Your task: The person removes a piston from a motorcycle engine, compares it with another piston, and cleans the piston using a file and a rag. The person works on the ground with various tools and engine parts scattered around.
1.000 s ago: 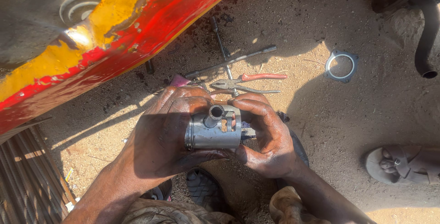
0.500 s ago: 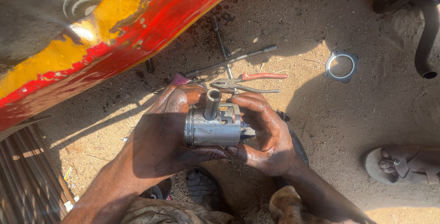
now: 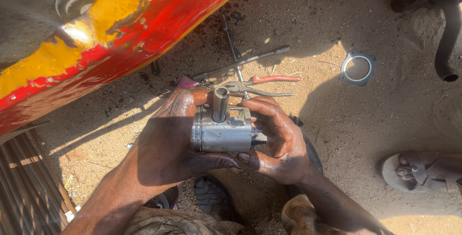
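Above the pliers point(image 3: 262, 85): piston point(image 3: 222, 130), clasped by closed left hand point(image 3: 166, 143) and right hand point(image 3: 276, 139); protruding pin point(image 3: 220, 104) risks dropping into sand if tilted.

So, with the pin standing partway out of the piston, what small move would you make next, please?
Probably draw the pin the rest of the way out with the right hand: it already stands clear of the piston, which the left hand grips firmly.

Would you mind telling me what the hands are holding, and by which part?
Both hands hold a metal piston: left hand around its ringed crown end, right hand at the skirt end.
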